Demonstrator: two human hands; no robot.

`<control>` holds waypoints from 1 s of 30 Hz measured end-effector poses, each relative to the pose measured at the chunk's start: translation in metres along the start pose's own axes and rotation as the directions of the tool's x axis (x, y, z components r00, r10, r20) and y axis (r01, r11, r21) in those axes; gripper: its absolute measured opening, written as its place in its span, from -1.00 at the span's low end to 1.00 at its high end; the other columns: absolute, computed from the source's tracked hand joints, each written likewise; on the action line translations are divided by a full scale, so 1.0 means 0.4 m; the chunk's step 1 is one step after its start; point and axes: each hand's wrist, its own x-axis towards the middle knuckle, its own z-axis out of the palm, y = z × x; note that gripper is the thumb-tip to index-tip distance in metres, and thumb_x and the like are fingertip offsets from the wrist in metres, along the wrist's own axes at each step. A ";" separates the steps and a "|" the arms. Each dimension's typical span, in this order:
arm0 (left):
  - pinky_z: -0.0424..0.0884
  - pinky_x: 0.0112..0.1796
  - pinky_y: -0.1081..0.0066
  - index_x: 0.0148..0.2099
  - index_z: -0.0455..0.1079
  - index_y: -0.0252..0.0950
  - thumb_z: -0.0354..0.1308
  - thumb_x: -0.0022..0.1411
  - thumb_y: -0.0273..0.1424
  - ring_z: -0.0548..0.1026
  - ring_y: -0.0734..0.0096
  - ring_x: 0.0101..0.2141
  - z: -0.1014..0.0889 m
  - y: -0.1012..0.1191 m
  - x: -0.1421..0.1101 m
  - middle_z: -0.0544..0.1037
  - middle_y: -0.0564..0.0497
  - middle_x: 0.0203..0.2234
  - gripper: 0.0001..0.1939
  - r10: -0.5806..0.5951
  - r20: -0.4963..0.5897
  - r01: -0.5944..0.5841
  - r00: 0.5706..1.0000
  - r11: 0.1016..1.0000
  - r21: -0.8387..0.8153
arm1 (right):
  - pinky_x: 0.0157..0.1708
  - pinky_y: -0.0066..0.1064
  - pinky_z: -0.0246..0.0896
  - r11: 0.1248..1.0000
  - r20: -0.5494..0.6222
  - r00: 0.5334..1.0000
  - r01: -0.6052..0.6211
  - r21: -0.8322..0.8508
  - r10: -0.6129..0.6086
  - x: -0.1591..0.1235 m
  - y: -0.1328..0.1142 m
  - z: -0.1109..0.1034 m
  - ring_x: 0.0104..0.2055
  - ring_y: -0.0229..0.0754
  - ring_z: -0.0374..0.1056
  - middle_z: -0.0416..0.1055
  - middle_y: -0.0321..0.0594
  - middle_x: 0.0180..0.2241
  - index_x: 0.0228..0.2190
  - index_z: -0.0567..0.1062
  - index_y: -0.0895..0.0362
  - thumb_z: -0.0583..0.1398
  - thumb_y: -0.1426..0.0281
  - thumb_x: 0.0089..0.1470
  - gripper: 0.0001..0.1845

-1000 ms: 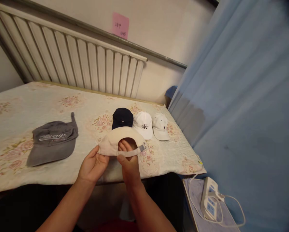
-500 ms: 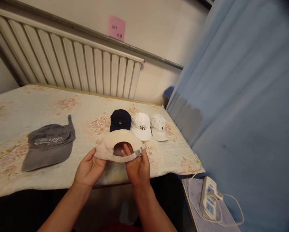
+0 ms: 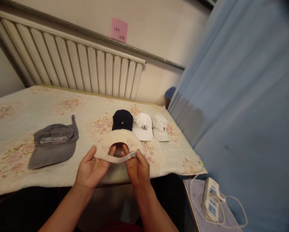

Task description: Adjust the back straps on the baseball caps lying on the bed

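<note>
Between my two hands a cream baseball cap [image 3: 120, 136] is held up, its back opening and adjusting strap facing me. My left hand [image 3: 90, 169] grips the cap's left edge, thumb outside and fingers under and inside. On the strap's right end, by the metal buckle, sits the thumb of my right hand [image 3: 138, 169], with its fingers reaching inside the cap. Just behind it a navy cap [image 3: 122, 119] lies on the bed, partly covered. Beside that are a white cap with black letters [image 3: 143, 127] and another white cap with a small dark emblem [image 3: 161, 128].
A grey cap [image 3: 56, 145] with its strap sticking up lies to the left on the floral bedspread [image 3: 86, 109]. A radiator [image 3: 86, 64] runs behind the bed. At right hang a blue curtain [image 3: 243, 112] and, below it, a power strip [image 3: 210, 199] with white cables on a small table.
My right hand has shifted from the middle of the strap to its buckle end on the right. The cream cap has turned slightly and dropped a little, still between both hands.
</note>
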 end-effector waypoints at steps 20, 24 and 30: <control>0.44 -0.03 0.03 0.30 0.04 -0.43 -0.17 0.38 -0.38 0.46 0.04 -0.02 0.009 -0.015 -0.009 0.54 -0.32 -0.10 -0.51 -0.066 -0.023 0.068 0.998 0.996 0.058 | 0.17 0.04 0.05 0.996 0.018 0.998 -0.062 0.069 0.061 0.002 0.003 0.004 0.07 -0.03 0.34 0.47 -0.10 -0.04 -0.06 0.45 0.15 0.09 0.28 0.15 -0.64; 0.39 0.02 0.02 0.32 -0.01 -0.43 -0.18 0.38 -0.37 0.45 0.05 0.00 0.005 -0.013 -0.011 0.53 -0.32 -0.08 -0.49 -0.065 -0.001 0.065 0.998 0.997 0.031 | 0.17 0.04 0.05 0.994 0.020 0.996 -0.092 0.066 0.091 -0.002 0.007 0.010 0.08 -0.03 0.33 0.48 -0.07 -0.06 -0.06 0.44 0.18 0.09 0.27 0.15 -0.63; 0.18 0.14 -0.02 0.34 -0.06 -0.33 -0.18 0.38 -0.36 0.42 0.12 0.02 -0.005 0.007 -0.004 0.45 -0.26 0.01 -0.48 -0.055 0.091 0.063 0.994 0.994 -0.086 | 0.17 -0.01 0.07 0.993 -0.039 0.996 -0.081 0.084 0.085 0.002 -0.004 0.001 0.08 -0.06 0.34 0.48 -0.11 -0.05 -0.12 0.47 0.14 0.11 0.28 0.13 -0.68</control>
